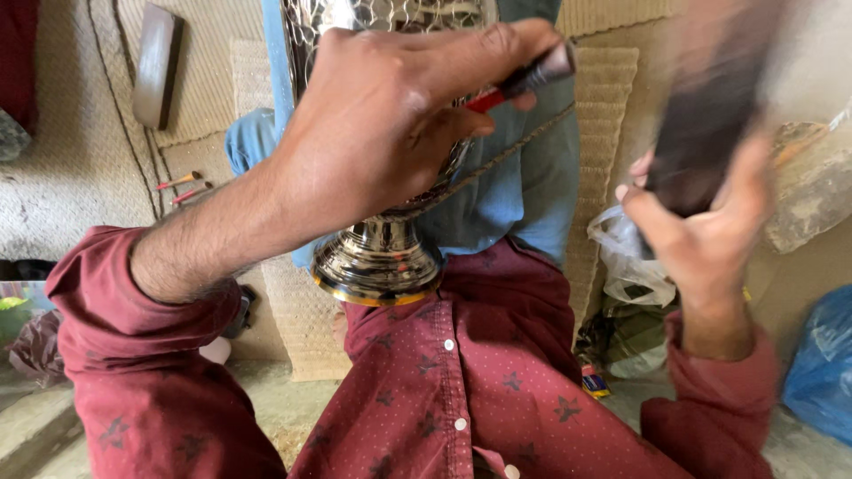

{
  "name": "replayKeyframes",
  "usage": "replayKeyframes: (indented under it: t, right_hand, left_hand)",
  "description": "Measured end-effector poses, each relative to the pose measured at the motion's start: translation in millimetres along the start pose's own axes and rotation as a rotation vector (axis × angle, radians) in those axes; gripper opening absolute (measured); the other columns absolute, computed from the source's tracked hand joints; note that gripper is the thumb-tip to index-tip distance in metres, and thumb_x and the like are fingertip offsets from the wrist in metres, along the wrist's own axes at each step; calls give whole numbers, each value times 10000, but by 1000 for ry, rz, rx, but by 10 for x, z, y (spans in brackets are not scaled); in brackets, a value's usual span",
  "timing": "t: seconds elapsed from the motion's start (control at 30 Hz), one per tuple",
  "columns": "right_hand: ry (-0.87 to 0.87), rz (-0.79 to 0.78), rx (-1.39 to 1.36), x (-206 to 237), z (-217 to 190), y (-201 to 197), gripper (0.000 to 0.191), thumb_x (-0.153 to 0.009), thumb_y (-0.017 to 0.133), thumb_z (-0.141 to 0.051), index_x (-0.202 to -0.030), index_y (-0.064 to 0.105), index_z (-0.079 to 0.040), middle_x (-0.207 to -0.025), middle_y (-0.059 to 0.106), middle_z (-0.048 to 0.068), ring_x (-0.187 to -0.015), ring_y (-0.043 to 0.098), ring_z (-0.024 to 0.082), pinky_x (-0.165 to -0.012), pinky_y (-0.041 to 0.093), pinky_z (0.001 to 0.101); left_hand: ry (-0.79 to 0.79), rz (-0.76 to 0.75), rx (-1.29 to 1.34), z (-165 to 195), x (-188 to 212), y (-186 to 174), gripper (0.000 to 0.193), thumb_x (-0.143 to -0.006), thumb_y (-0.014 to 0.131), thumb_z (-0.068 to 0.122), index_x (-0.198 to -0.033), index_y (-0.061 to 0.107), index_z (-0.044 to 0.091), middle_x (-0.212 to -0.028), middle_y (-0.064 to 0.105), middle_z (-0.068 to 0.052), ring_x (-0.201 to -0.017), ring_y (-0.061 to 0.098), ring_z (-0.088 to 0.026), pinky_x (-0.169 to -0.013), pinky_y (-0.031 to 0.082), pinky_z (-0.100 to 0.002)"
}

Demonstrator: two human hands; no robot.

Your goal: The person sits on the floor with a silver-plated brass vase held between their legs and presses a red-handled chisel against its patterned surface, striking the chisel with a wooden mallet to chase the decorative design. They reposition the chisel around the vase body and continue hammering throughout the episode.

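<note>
**Woven mats over a rough floor**

Pale woven mats (80, 168) cover the floor (284, 404). A dark flat block (156, 64) and two small red-handled tools (182, 187) lie on them; crumpled plastic bags (632, 266) and a blue bag (821, 364) sit right.

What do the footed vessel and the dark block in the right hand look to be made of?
Footed vessel: polished metal, silvery with a brassy rim at the foot, judging by mirror-like reflections and a patterned body. Dark block in the right hand: probably wood, dark brown and matte, though motion blur leaves that open.
</note>
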State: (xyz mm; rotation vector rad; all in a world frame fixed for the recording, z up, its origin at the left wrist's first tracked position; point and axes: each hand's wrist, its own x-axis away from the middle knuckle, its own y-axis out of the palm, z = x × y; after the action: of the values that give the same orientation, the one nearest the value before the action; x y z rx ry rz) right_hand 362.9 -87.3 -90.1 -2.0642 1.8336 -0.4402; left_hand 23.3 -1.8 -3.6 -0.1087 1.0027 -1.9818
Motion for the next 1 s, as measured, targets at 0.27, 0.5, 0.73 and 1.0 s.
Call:
replayKeyframes:
  t: [0.27, 0.5, 0.73, 1.0]
  right_hand:
    - [-115, -175, 203, -410, -518, -302, 691, -1001, 740, 57, -1605, 408, 5, -1144, 666, 119, -984, 690, 137, -878, 575, 268]
    - [-141, -316, 529, -551, -423, -528, 422, -1026, 675, 27, -1416, 515, 23, -1101, 660, 129, -947, 662, 149, -860, 549, 268]
    - [-194, -531, 949, -532, 460, -1056, 149, -1057, 600, -47, -1194, 624, 4, -974, 655, 93, -806, 635, 118, -768, 528, 251]
    - [104, -598, 499, -506, 973, -1158, 177, -1087, 454, -51, -1183, 584, 23, -1010, 700, 130, -802, 680, 152, -750, 562, 293]
  left_hand:
    - [-161, 191, 11, 118, 232, 130, 569, -990, 681, -69, -1467, 479, 164, -1252, 717, -2, -1111, 767, -171, -827, 618, -266]
    - [-169, 276, 12, 139, 295, 189, 526, -1029, 714, -66, -1454, 468, 124, -1225, 726, -16, -1078, 768, -177, -825, 621, -258]
    - [-254, 360, 93, 213, 400, 218, 465, -1064, 690, -105, -1439, 471, 62, -1200, 735, -43, -890, 780, -102, -734, 592, -216]
    - [-279, 492, 156, 198, 484, 366, 420, -1083, 716, -127, -1394, 474, 19, -1156, 743, -94, -728, 722, -73, -621, 551, -196]
